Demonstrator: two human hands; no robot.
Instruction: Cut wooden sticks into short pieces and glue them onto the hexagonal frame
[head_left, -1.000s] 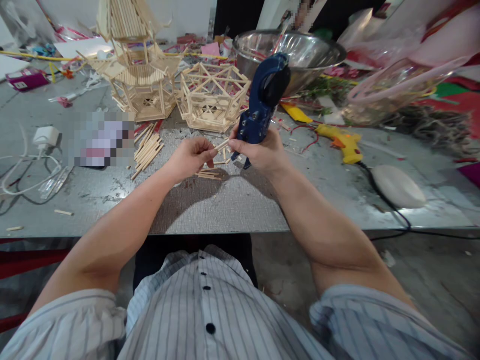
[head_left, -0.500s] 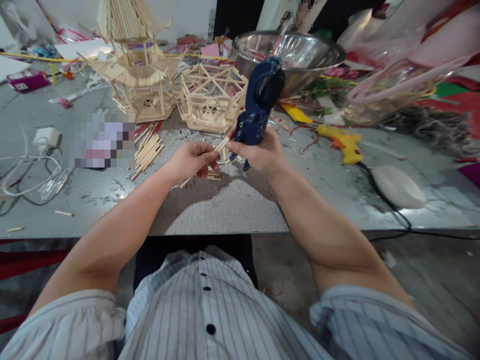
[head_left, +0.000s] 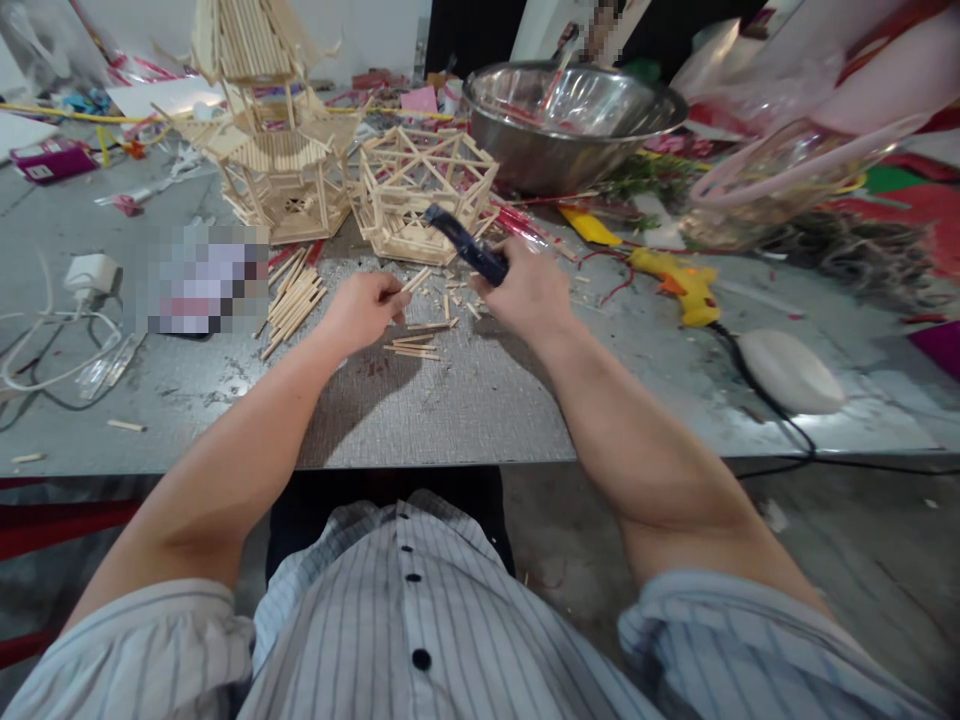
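The work in hand appears to be trimming sticks to length for a stick-built model. The left hand (head_left: 361, 310) is closed, pinching a thin wooden stick (head_left: 416, 280) between thumb and fingertips just above the counter (head_left: 450, 410). The right hand (head_left: 525, 295) is wrapped shut round a blue cutter (head_left: 469, 247), held low and tilted, its far end pointing toward the hexagonal stick frame (head_left: 424, 190). The tool is blurred, so its blade cannot be made out. The stick and the cutter are near each other but apart, so any cut calls for bringing the stick's end squarely into the cutter's mouth. The stick is pale, straight and slim. Short offcuts (head_left: 416, 345) lie under the hands, and a pile of uncut sticks (head_left: 294, 300) lies to the left.
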